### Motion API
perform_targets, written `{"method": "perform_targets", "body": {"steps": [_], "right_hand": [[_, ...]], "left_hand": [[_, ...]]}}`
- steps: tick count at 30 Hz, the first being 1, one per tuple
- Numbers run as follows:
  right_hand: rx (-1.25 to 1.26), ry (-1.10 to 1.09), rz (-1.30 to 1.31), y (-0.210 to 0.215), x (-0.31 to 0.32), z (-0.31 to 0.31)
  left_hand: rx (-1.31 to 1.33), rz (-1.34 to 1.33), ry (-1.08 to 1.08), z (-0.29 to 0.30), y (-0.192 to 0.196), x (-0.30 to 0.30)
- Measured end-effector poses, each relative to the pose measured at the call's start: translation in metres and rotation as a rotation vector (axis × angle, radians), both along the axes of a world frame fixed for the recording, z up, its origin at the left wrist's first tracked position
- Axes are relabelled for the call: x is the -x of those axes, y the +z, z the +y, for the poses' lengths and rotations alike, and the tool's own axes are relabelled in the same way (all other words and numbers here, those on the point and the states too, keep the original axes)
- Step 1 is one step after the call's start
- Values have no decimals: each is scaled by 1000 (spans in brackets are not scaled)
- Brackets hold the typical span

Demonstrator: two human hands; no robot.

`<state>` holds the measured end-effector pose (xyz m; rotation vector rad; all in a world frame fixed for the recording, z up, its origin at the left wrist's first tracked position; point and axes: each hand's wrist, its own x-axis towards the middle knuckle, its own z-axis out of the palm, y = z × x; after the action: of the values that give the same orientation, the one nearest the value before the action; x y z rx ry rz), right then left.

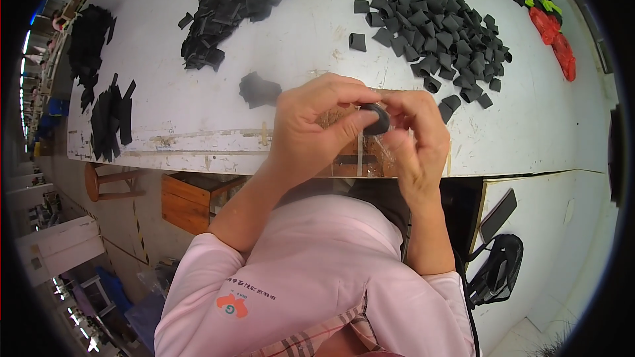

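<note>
Above the table's near edge, both hands meet at a small black loop of soft sheet material point(377, 120). My left hand point(311, 122) pinches it between thumb and fingers, its round opening tilted toward me. My right hand point(421, 137) is closed at the loop's right side, with the index finger at its top and the thumb lower down; its exact grip is partly blurred. Left of my left hand lies a small stack of flat black pieces point(259, 89). Beyond my right hand spreads a heap of similar black loops point(443, 33), a few lying close to that hand.
A pile of flat black pieces point(231, 10) lies at the back of the white table point(311, 33). Black strips point(112, 119) lie at its left edge. Red plastic point(555, 39) sits far right. Below are a wooden stool point(99, 184), a phone point(497, 215) and a black bag point(504, 268).
</note>
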<state>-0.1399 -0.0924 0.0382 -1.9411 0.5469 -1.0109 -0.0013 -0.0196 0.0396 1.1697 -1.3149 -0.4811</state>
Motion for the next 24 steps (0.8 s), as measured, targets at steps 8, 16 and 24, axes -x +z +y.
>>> {"method": "perform_targets", "body": {"steps": [8, 16, 24], "right_hand": [[-59, 3, 63, 12, -10, 11], [86, -50, -64, -16, -15, 4], [99, 8, 22, 0, -15, -1]], "left_hand": [[70, 536, 17, 11, -14, 0], [17, 626, 16, 17, -25, 2], [14, 963, -73, 17, -26, 3]]}}
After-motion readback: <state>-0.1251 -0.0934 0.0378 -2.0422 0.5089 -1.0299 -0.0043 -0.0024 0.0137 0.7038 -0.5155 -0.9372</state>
